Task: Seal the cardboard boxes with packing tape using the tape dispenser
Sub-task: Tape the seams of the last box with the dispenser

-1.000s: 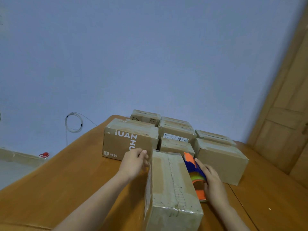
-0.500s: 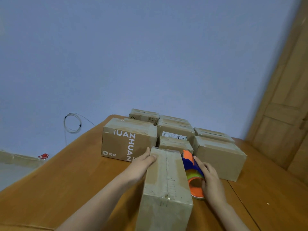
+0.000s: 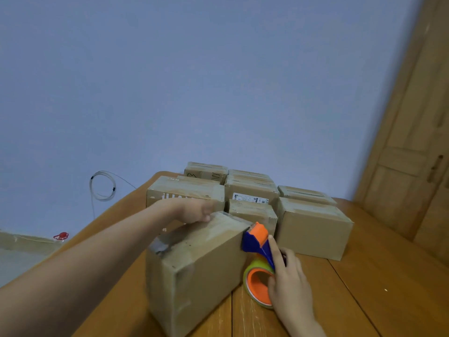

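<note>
A brown cardboard box stands on the wooden table right in front of me, turned at an angle, with clear tape along its top. My left hand grips the box's far top corner. At its right side, my right hand holds the blue and orange tape dispenser, whose yellowish tape roll rests low by the table. The dispenser's head touches the box's upper right edge.
Several more cardboard boxes stand packed together behind the near one, toward the table's far edge. A blue-grey wall rises behind, with a coiled wire hanging at left. A wooden door is at right.
The near box has swung round from lengthwise to diagonal. My left hand moved from its left side to its far top corner. The dispenser stayed at the right side, its head now at the top edge.
</note>
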`<state>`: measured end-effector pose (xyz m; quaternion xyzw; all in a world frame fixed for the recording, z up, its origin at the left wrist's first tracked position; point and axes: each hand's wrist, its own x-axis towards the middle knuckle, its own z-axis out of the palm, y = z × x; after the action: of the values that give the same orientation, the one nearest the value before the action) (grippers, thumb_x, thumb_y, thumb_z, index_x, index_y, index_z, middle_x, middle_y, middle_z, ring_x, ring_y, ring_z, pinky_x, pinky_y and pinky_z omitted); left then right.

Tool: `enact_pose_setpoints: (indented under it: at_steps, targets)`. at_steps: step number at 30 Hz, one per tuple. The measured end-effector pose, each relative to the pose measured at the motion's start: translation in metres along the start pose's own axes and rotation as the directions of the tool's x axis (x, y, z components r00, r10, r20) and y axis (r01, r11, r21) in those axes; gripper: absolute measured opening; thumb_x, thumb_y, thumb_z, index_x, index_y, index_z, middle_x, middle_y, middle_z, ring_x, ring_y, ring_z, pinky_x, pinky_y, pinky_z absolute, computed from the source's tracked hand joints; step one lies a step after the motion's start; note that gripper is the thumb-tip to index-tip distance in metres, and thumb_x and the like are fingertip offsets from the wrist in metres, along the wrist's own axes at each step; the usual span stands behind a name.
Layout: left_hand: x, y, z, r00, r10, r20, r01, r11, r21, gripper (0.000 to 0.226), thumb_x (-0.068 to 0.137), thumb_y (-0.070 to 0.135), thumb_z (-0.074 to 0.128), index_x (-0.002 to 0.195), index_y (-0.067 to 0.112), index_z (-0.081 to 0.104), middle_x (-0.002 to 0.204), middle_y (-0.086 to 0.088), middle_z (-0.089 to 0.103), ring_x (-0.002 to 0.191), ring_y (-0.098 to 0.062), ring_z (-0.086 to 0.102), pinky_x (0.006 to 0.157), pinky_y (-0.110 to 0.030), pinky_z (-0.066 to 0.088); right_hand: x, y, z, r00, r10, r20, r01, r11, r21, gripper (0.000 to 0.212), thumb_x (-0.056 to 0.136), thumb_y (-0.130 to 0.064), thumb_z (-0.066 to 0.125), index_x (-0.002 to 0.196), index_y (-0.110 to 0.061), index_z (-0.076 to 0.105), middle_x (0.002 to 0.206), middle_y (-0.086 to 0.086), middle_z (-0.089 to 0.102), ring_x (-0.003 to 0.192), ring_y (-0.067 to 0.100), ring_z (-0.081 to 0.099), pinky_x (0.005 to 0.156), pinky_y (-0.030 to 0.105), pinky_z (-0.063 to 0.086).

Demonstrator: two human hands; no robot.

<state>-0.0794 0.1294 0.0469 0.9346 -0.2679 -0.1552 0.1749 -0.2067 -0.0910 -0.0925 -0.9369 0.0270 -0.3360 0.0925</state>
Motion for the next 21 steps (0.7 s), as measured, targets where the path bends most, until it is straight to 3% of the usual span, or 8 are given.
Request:
enact_pose_setpoints:
  at_steps: [4,7,8,12,15,21]
  targets:
    - [0.006,0.023,0.008,0.995,-0.020,-0.099,0.034,0.988,0.148,0.055,0.099,0.011,0.040,0.151,0.011,0.022,0.149,-0.013,0.039,0.134,-0.027,0.040,0.111,-0.040,0.033,-0.012,-0.016,0.001,0.998,0.054,0.031,-0.056,0.996,0.069,0.096,0.053,-0.006,0.082,0.138,-0.015,0.038,0.112,0.004,0.055,0.088,0.019,0.060,0.058,0.025,0.052]
    - [0.003,0.047,0.019,0.995,-0.036,-0.094,0.045,0.994,0.098,0.065,0.098,0.016,0.041,0.153,0.010,0.008,0.138,-0.018,0.050,0.117,-0.030,0.055,0.097,-0.039,0.047,-0.016,-0.017,-0.001,0.997,0.062,0.048,-0.067,0.993,0.096,0.091,0.058,-0.010,0.082,0.135,-0.019,0.035,0.119,0.003,0.053,0.097,0.019,0.059,0.064,0.025,0.053]
    - [0.000,0.055,0.022,0.995,-0.045,-0.084,0.051,0.996,0.079,0.069,0.099,0.023,0.042,0.154,0.011,0.003,0.141,-0.019,0.046,0.119,-0.031,0.054,0.097,-0.039,0.046,-0.016,-0.016,-0.003,0.997,0.065,0.050,-0.070,0.992,0.109,0.089,0.063,-0.012,0.080,0.137,-0.022,0.033,0.123,0.002,0.051,0.102,0.019,0.057,0.068,0.025,0.053]
    - [-0.012,0.073,0.044,0.989,-0.075,-0.130,0.084,0.994,0.071,0.068,0.102,0.039,0.034,0.153,0.009,0.002,0.156,-0.017,0.026,0.141,-0.031,0.029,0.112,-0.041,0.026,-0.016,-0.013,-0.006,0.996,0.052,0.077,-0.065,0.983,0.174,0.083,0.083,-0.012,0.064,0.149,-0.030,0.017,0.145,-0.003,0.025,0.128,0.015,0.035,0.083,0.020,0.048]
    - [-0.015,0.070,0.063,0.966,-0.119,-0.230,0.143,0.985,0.093,0.063,0.103,0.042,0.021,0.154,0.013,-0.002,0.161,-0.013,0.009,0.147,-0.033,0.007,0.117,-0.050,0.006,-0.018,-0.012,-0.009,0.995,0.041,0.096,-0.059,0.980,0.191,0.087,0.085,-0.010,0.061,0.151,-0.033,0.010,0.148,-0.003,0.021,0.130,0.014,0.031,0.085,0.021,0.049]
    - [-0.016,0.058,0.076,0.950,-0.086,-0.299,0.130,0.983,0.132,0.064,0.103,0.046,0.017,0.154,0.014,-0.005,0.161,-0.011,0.009,0.148,-0.031,0.004,0.117,-0.052,0.001,-0.020,-0.011,-0.019,0.989,0.029,0.145,-0.045,0.993,0.108,0.086,0.090,-0.013,0.056,0.151,-0.032,-0.002,0.150,-0.001,0.015,0.134,0.014,0.024,0.094,0.021,0.045]
